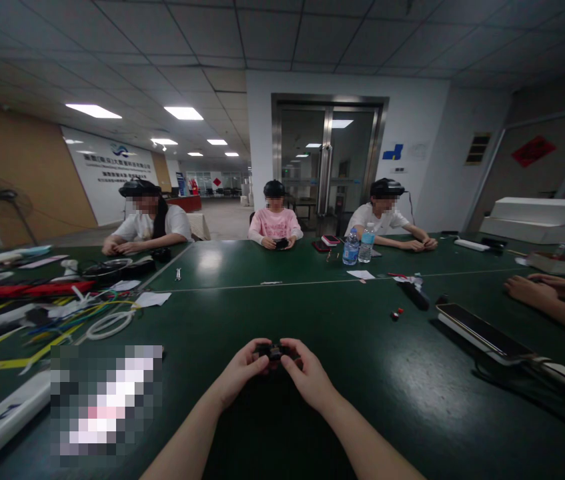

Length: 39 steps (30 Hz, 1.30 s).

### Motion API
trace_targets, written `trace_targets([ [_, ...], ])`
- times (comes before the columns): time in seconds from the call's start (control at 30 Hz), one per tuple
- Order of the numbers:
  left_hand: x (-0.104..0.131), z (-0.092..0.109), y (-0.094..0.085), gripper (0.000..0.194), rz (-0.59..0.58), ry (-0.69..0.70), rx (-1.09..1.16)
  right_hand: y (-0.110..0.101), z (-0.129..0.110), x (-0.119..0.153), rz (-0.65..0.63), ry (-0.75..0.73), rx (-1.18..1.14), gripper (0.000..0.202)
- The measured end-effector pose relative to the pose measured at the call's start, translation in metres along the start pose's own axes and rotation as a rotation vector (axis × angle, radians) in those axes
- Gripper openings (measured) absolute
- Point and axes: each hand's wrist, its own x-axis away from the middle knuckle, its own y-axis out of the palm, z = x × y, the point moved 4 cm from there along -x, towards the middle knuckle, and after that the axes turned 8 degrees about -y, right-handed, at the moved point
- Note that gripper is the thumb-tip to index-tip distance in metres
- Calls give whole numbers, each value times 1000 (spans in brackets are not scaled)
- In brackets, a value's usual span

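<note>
Both of my hands meet at the near middle of the dark green table [227, 313], around a small black object [275, 353]. My left hand [246, 365] grips its left end, thumb towards me and fingers behind. On the right end, my right hand [302, 367] is closed in the same way. The object's middle shows between my thumbs, but its kind is too dark and small to make out. My fingers hide its two ends.
Cables [107, 325] and tools crowd the left side, near a white power strip [7, 413]. To the right lies a phone [485, 331] with a cord. Water bottles [350, 248] stand farther back. Several people sit around the table; another person's hands [537, 290] rest at the right.
</note>
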Motion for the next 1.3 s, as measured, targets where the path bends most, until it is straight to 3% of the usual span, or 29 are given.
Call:
trace_targets([
  [0.37, -2, -4, -1, 35, 1, 0, -47, 1, 0, -2, -40, -46, 74, 33],
  [0.57, -2, -3, 2, 34, -27, -18, -54, 1, 2, -4, -45, -18, 80, 22],
  [1.1, -1, -4, 0, 50, 13, -13, -83, 1, 3, -5, -8, -67, 44, 17],
  [1.3, -3, -3, 2, 38, -21, -6, -77, 0, 5, -6, 44, -105, 47, 13],
])
